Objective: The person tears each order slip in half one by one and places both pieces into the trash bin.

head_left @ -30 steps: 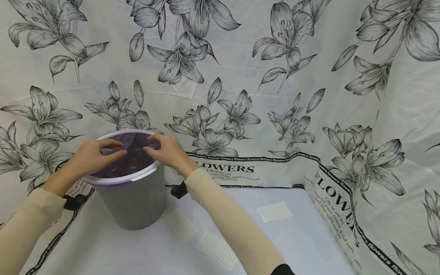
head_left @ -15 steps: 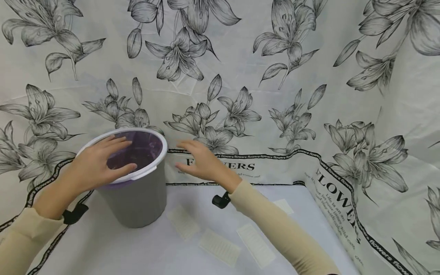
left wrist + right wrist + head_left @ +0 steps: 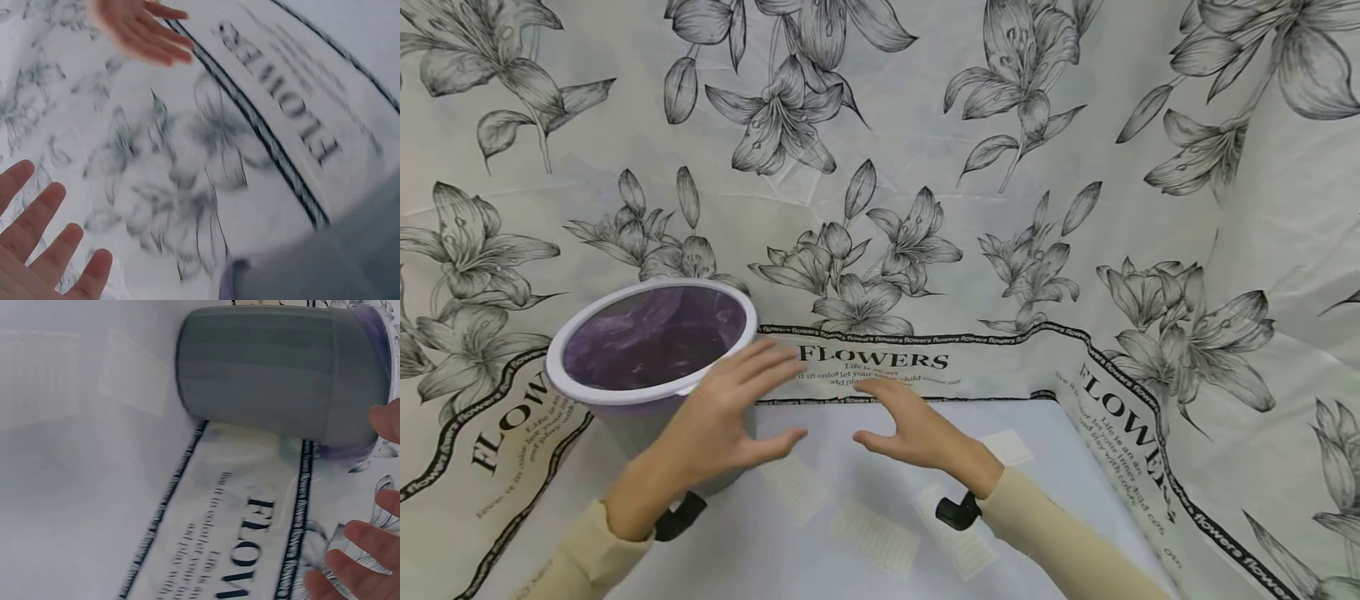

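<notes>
The left hand (image 3: 726, 421) hides the bin's (image 3: 631, 429) near right side; markings on the pale cards (image 3: 876, 537) blur illegibly.

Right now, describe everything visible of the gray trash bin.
The gray trash bin, plastic-looking, tapering toward its base, stands upright on the white tabletop, toward the person's left. A pale lavender rim ring holds a purple liner bag, which shows below it. The left hand partly hides the bin; contact is unclear.

From my remote feed I see long beige sleeves (image 3: 1063, 533) with plain cuffs (image 3: 616, 540), a small black device (image 3: 681, 517) beside each.
</notes>
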The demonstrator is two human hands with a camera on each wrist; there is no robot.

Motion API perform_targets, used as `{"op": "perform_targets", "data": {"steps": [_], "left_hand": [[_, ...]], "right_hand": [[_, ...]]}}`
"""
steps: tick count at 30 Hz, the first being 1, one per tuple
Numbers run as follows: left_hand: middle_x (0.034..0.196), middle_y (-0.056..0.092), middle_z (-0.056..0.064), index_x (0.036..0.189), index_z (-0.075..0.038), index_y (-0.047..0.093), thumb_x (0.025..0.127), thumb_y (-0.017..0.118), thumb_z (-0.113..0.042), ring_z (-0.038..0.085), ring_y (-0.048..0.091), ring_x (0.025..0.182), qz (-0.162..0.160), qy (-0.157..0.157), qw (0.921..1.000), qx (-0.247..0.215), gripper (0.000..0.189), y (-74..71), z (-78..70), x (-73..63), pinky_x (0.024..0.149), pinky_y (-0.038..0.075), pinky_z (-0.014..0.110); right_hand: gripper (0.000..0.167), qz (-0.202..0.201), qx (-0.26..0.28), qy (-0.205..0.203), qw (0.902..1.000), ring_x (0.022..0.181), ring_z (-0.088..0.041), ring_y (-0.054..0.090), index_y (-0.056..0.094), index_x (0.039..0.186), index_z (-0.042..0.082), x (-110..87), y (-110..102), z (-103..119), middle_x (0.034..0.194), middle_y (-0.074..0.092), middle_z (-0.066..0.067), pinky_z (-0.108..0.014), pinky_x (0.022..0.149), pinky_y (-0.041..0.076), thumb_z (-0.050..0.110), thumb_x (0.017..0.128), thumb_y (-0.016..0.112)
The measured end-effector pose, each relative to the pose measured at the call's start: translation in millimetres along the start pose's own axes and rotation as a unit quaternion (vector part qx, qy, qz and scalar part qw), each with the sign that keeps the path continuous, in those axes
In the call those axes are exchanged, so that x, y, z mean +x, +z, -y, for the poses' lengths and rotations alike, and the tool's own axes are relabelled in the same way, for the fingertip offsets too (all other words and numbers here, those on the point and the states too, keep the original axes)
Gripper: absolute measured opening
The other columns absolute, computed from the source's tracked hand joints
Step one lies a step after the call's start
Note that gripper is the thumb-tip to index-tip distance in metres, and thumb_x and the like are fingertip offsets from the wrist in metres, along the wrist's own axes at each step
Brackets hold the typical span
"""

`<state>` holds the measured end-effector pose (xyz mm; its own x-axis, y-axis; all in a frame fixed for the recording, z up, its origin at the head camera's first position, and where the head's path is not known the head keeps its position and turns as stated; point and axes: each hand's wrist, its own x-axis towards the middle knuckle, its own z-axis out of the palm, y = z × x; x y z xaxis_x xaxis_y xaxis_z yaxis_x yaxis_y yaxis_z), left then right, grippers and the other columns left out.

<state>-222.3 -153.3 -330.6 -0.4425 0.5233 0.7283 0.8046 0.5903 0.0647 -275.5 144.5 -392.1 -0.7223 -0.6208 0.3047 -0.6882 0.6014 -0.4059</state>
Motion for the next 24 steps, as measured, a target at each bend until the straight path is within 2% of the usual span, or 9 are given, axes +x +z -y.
{"op": "perform_targets", "data": {"steps": [4, 8, 12, 16, 20, 24], "left_hand": [[0.142, 0.063, 0.004, 0.139, -0.018, 0.063, 0.085, 0.079, -0.05, 0.034, 0.051, 0.141, 0.006, 0.024, 0.9992, -0.033, 0.065, 30.8, -21.4, -3.3, 0.113, 0.043, 0.057], [0.141, 0.063, 0.002, 0.139, -0.02, 0.063, 0.086, 0.079, -0.047, 0.032, 0.052, 0.14, 0.013, 0.011, 0.997, -0.075, 0.062, 58.9, -34.6, -11.6, 0.111, 0.046, 0.055], [0.14, 0.064, 0.0, 0.138, -0.02, 0.064, 0.085, 0.082, -0.042, 0.031, 0.053, 0.139, 0.018, -0.041, 0.9907, -0.129, 0.06, 85.3, -40.5, -24.6, 0.109, 0.047, 0.058], [0.14, 0.064, -0.005, 0.138, -0.026, 0.064, 0.085, 0.083, -0.041, 0.029, 0.053, 0.139, 0.032, -0.107, 0.9809, -0.159, 0.058, 111.2, -44.7, -43.7, 0.106, 0.049, 0.058], [0.141, 0.063, -0.01, 0.138, -0.029, 0.064, 0.085, 0.083, -0.044, 0.027, 0.053, 0.139, 0.068, -0.172, 0.9661, -0.181, 0.058, 136.1, -49.5, -65.6, 0.104, 0.05, 0.058], [0.139, 0.063, -0.01, 0.137, -0.031, 0.064, 0.086, 0.081, -0.047, 0.027, 0.053, 0.139, 0.104, -0.222, 0.9505, -0.191, 0.056, 162.3, -50.1, -85.4, 0.105, 0.051, 0.057]], "right_hand": [[0.066, -0.003, 0.03, 0.034, 0.9989, 0.142, -0.031, 0.049, 0.051, 0.147, 0.007, -26.7, 16.7, -11.6, 0.152, 0.053, -0.011, -0.053, 0.114, 0.043, 0.039, 0.094, 0.074], [0.065, 0.006, 0.071, 0.073, 0.9948, 0.14, -0.033, 0.052, 0.052, 0.147, 0.007, -53.0, 34.8, -21.6, 0.15, 0.054, -0.012, -0.056, 0.111, 0.045, 0.04, 0.095, 0.072], [0.065, 0.013, 0.108, 0.1, 0.989, 0.136, -0.037, 0.054, 0.051, 0.146, 0.005, -76.2, 55.3, -29.6, 0.148, 0.055, -0.014, -0.057, 0.104, 0.05, 0.041, 0.097, 0.071], [0.065, -0.002, 0.143, 0.132, 0.9809, 0.13, -0.042, 0.056, 0.05, 0.147, 0.004, -96.2, 77.1, -33.5, 0.147, 0.056, -0.018, -0.058, 0.095, 0.054, 0.04, 0.097, 0.071], [0.064, -0.024, 0.172, 0.165, 0.9709, 0.126, -0.043, 0.058, 0.05, 0.147, 0.004, -109.9, 97.8, -31.6, 0.146, 0.057, -0.02, -0.056, 0.089, 0.056, 0.039, 0.097, 0.071], [0.064, -0.052, 0.179, 0.189, 0.9642, 0.118, -0.043, 0.062, 0.051, 0.145, 0.002, -121.7, 111.7, -27.9, 0.143, 0.058, -0.023, -0.053, 0.082, 0.058, 0.037, 0.096, 0.073]]}}
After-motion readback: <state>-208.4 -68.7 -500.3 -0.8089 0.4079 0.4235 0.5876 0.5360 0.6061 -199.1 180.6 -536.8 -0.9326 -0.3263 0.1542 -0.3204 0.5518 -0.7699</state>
